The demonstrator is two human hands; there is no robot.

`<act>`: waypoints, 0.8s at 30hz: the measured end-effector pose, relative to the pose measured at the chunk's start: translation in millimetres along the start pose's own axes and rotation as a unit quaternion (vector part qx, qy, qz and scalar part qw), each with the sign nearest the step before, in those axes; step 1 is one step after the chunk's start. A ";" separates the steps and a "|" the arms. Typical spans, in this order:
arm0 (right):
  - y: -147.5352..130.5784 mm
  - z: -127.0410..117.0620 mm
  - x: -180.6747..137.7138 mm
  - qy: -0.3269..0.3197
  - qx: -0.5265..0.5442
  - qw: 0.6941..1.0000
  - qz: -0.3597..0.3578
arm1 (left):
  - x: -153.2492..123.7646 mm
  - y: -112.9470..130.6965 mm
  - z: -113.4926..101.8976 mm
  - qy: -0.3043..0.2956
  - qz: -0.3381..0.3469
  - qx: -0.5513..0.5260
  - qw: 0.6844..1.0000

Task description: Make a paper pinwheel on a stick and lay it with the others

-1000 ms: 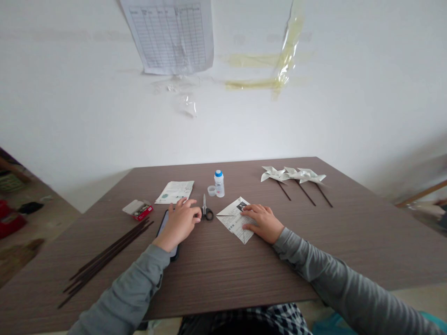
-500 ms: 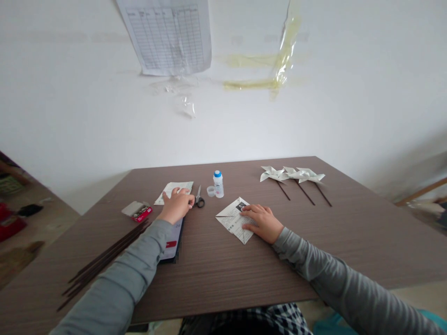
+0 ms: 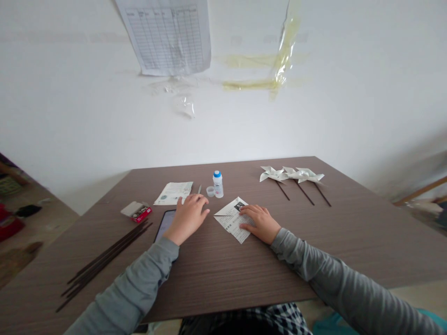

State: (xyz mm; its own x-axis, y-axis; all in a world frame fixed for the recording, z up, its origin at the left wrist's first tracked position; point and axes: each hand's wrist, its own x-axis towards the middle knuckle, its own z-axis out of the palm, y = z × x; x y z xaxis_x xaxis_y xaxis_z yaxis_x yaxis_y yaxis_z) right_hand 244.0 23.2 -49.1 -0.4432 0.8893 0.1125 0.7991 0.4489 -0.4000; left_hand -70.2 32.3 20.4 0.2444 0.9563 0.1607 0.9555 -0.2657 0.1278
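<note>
My right hand [image 3: 261,223] lies with spread fingers on the right side of a printed paper square [image 3: 228,223] with its corners folded in, pressing it to the table. Over the scissors [image 3: 199,189] hovers my left hand [image 3: 188,216], fingers bent but apart, with nothing visible in it. Only a blade tip of the scissors shows past the fingers. Beneath my left wrist is a phone [image 3: 163,224], partly covered. A small glue bottle [image 3: 218,185] with a blue cap stands upright just beyond both hands, beside a clear round cup [image 3: 210,191].
Further printed paper [image 3: 173,193] lies at the back left, near an opened red-and-white box of small pins [image 3: 139,212]. Several dark thin sticks [image 3: 101,265] lie at the left. Three paper pinwheels [image 3: 274,174] on sticks rest at the back right. A wall [image 3: 244,130] borders the table's far edge.
My left hand has moved right and slightly nearer, from beside the loose paper to above the scissors, covering their handles. My right hand stays on the folded paper.
</note>
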 end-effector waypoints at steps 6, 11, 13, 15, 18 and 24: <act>-3.7 5.1 4.0 0.001 -0.001 1.000 -0.029 | -16.2 34.0 30.2 -0.006 0.070 -0.090 0.993; -0.4 9.9 6.5 -0.027 -0.014 0.999 -0.034 | -24.4 47.4 51.3 -0.069 0.059 -0.067 0.994; 1.5 12.4 6.6 -0.025 -0.016 0.999 -0.039 | -26.8 49.3 55.4 -0.090 0.054 -0.058 0.993; 3.2 14.4 6.4 -0.023 -0.020 0.999 -0.044 | -28.2 49.5 57.7 -0.096 0.052 -0.055 0.992; 5.5 15.0 6.2 -0.026 -0.035 0.998 -0.037 | -28.7 47.2 59.6 -0.089 0.053 -0.060 0.993; 12.9 8.9 3.6 -0.056 -0.071 0.996 0.015 | -30.9 36.4 64.4 -0.082 0.038 -0.051 0.995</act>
State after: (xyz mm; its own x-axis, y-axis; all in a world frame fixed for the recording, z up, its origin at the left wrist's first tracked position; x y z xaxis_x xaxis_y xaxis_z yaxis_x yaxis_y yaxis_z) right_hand 249.1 31.5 -62.0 -0.4547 0.8907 -0.0022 0.8581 0.4374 -0.2689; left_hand -32.4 1.0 -42.9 0.3468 0.9378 0.0129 0.9136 -0.3409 0.2217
